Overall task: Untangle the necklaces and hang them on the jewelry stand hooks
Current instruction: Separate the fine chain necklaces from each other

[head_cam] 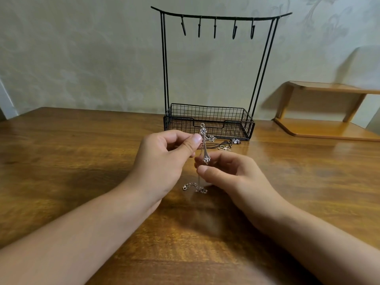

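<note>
Silver cross pendant (205,145) is pinched by the left hand (164,159) above the bench (61,161); its chain (194,187) (partly blurred) is pinched by the right hand (230,173) before the jewelry stand (211,79).

Two hands (164,159), five hooks (214,27), one stand (209,128)

Dim, warm light; soft shadows — glare on table (308,161); edges warped.
</note>
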